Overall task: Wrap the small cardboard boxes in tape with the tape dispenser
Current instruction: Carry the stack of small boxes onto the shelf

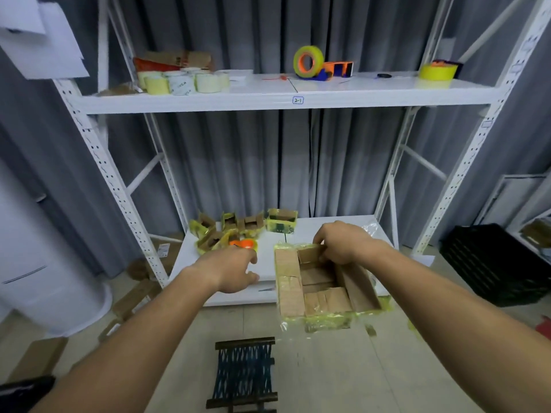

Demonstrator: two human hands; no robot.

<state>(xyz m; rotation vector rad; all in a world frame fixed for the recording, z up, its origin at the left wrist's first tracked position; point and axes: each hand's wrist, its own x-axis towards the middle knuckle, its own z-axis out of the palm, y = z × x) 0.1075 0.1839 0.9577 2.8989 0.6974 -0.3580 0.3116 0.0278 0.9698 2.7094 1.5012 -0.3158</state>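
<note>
Head view of a white shelf rack (185,101). On the near right of the lower shelf (265,263) stands an open carton (362,293), its rim bound in yellow tape, overhanging the shelf's near edge. Inside lie small cardboard boxes (325,299), packed flat along the left wall and floor. The right hand (343,242) reaches into the carton's far end, fingers curled round one small box (310,253). The left hand (235,268) rests on the shelf to the left, just beside an orange tape roll (244,243); whether it grips the roll cannot be told. Farther back on the lower shelf lie taped small boxes (229,226) in a loose pile. On the upper shelf, the tape dispenser (323,65) carries a yellow roll, with pale tape rolls (182,80) at far left
</note>
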